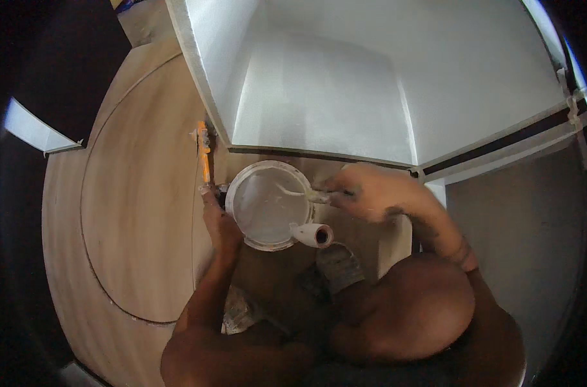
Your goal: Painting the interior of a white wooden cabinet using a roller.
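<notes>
Between my arms stands a round white bucket (234, 205) with a smooth whitish substance inside, likely paint or filler. My right hand (371, 193) is closed at its right rim around a small pale, smeared tool (318, 196); its kind is unclear. A thin curved streak runs from it over the white surface. My left hand (221, 226) is at the bucket's left side, fingers bent around a long orange tool (204, 155) with grey-white smears, which points away from me. A white tube with a hollow end (316, 235) leans over the bucket's near right rim.
Beyond the bucket rises a white boxed recess (319, 90) with a dark gap along its lower edge. Wood-look floor (139, 193) with a thin, curving cable (84, 213) stretches to the left. My shoes (340, 266) are just below the bucket. A grey panel (513, 219) stands at right.
</notes>
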The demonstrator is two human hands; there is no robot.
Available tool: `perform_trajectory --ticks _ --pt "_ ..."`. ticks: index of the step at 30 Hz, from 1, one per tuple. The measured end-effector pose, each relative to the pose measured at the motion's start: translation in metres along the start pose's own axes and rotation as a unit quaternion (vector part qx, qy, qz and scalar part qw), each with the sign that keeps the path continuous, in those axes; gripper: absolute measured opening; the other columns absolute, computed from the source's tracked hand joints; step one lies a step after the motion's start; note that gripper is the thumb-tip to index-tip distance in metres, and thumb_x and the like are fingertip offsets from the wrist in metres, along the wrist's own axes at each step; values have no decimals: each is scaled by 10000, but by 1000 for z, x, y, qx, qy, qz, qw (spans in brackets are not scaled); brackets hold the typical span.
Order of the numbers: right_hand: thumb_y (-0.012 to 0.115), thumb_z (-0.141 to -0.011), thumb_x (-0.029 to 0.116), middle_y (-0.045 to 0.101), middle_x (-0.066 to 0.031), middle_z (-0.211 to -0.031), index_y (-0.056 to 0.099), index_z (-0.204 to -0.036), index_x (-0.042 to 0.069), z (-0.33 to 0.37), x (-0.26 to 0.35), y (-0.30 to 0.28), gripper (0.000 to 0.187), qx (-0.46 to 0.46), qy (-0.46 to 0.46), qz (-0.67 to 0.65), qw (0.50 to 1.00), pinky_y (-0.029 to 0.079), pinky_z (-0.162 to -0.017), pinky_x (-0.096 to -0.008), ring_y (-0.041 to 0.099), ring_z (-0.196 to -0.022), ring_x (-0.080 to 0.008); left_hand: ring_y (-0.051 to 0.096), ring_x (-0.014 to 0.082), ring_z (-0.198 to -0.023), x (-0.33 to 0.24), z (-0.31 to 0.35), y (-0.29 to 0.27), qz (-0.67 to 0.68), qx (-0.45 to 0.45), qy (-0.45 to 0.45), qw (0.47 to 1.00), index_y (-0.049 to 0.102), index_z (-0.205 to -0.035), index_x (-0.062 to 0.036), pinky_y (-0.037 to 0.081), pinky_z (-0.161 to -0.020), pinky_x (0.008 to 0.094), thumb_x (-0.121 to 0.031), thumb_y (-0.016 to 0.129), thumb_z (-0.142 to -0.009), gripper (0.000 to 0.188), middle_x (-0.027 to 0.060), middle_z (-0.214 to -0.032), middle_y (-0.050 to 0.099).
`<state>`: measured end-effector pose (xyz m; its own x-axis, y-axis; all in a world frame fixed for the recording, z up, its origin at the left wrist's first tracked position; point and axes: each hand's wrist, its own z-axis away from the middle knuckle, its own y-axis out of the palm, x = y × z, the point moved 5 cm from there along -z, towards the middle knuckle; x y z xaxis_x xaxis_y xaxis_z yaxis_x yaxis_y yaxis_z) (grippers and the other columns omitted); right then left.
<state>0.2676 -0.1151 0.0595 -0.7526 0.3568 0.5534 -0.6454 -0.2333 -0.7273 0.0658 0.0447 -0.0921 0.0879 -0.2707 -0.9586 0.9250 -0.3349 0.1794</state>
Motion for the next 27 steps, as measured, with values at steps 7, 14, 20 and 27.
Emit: perform_trajectory --ticks 7,14,20,27 --pt "546 -915 154 683 -211 -792 686 -1198 64 6 -6 7 328 -105 -124 12 987 519 -654 -388 641 -634 -262 606 197 -842 7 0 -11 65 1 -41 997 632 -1037 8 497 -846 352 -507 161 -1082 699 104 -927 681" --pt "580 -931 187 709 -212 -1043 662 -1226 33 44 -21 -10 343 -22 71 -182 981 532 -807 -380 681 -845 -319 582 236 -861 10 -1 -2 15 10 25 1000 617 -1049 14 469 -901 375 -534 100 -1071 754 125 -969 667" --pt "604 -949 173 711 -136 -1093 657 -1268 53 14 -14 4 345 29 0 14 999 514 -650 -293 632 -789 -108 581 247 -903 9 6 -8 73 -73 -35 994 615 -1037 -10 464 -914 386 -653 144 -1028 797 126 -1000 654" --pt "627 -947 213 710 -93 -872 656 -1276 49 78 -71 -14 369 33 141 -212 966 494 -585 -285 570 -590 -166 585 254 -931 7 1 -16 147 11 -138 979 630 -1099 21 424 -939 364 -763 157 -961 926 109 -1005 675"
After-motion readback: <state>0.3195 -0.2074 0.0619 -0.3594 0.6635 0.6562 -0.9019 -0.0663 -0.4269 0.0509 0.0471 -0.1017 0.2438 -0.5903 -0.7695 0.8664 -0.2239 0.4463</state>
